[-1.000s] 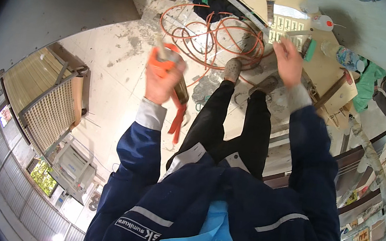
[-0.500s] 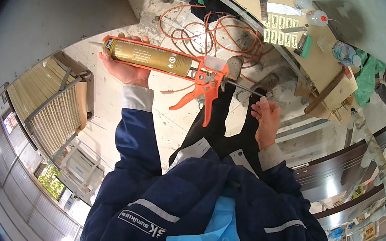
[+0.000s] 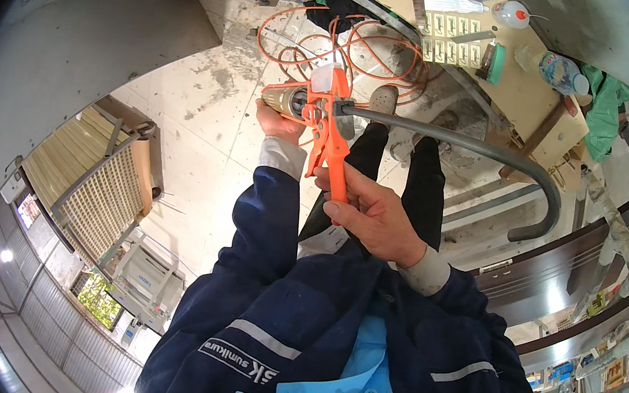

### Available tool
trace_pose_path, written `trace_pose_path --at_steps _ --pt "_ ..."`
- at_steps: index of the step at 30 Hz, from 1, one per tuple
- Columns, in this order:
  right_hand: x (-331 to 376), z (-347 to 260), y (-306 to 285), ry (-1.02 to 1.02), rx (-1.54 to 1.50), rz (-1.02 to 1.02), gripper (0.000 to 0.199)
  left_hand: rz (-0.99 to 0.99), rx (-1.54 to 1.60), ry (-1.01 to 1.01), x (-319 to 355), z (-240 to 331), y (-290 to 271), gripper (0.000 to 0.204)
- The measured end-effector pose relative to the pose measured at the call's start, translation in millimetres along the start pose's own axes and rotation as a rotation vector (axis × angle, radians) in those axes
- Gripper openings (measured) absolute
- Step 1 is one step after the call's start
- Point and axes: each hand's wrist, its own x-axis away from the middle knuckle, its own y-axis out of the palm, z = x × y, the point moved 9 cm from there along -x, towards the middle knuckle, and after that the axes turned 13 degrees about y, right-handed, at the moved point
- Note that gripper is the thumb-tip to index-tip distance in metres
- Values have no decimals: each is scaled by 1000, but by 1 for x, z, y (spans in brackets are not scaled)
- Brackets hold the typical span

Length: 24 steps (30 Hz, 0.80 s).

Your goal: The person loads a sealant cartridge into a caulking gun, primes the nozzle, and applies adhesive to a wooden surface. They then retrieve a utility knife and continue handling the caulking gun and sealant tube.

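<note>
An orange caulking gun (image 3: 328,131) is held in front of me, its hooked grey plunger rod (image 3: 485,148) reaching out to the right. A gold sealant tube (image 3: 287,101) lies in its frame, seen nearly end-on. My left hand (image 3: 276,121) is wrapped round the tube and the front of the frame; most of its fingers are hidden behind them. My right hand (image 3: 382,220) grips the orange handle, with the thumb and fingers closed round its lower end.
An orange hose (image 3: 348,51) lies coiled on the floor ahead. At far right stands a workbench (image 3: 478,12) with small pale parts (image 3: 451,39), a plastic bottle (image 3: 561,73) and a green bag (image 3: 606,114). A grey panel (image 3: 112,54) rises at left, near a slatted rack (image 3: 100,186).
The caulking gun has swung from sideways to pointing away from me, and the left hand has moved right with it. My right hand has left the rod and taken the handle; the rod now sticks out far.
</note>
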Motion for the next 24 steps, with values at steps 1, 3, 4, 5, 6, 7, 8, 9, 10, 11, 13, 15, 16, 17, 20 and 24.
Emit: trace_pose_path --at_steps 1,3,4,5,6,7,8,9,10,11,13,15,16,17,20,24 --pt "0 2 -3 -7 -1 16 58 14 -18 12 2 -2 -3 58" --pt "1 12 -11 -5 8 42 58 -30 -67 10 7 -3 1 48" --pt "2 18 -17 1 24 60 57 -104 -10 -17 9 -4 11 46" --pt "4 23 -24 1 36 94 57 -178 50 -48 12 -4 21 44" --pt "6 34 -28 61 -19 76 57 -197 95 -68 15 -3 26 42" --pt "7 43 -32 114 -78 72 57 -287 109 -64 17 0 39 39" --pt "8 52 -37 167 -139 64 57 -285 126 -100 20 -1 43 39" --pt "8 53 -38 151 -90 33 60 -278 34 -43 19 4 45 40" --pt "9 55 -41 163 -25 9 64 -301 -49 11 20 8 49 41" --pt "7 57 -45 196 35 -30 68 -245 -27 1 20 9 49 42" --pt "1 51 -51 157 -106 -157 85 -185 48 -17 18 8 52 44" --pt "-10 43 -67 66 -8 -59 94 -171 -39 41 13 9 51 39" --pt "-16 40 -67 26 -57 -64 95 -144 -97 87 10 11 47 38" --pt "-24 46 -65 87 -59 -71 93 -114 -90 100 7 10 42 40" --pt "-46 60 -45 205 -148 -71 85 -77 -89 64 1 -2 26 32" --pt "-60 52 -25 77 -268 65 46 -75 -65 -58 0 -18 6 32"
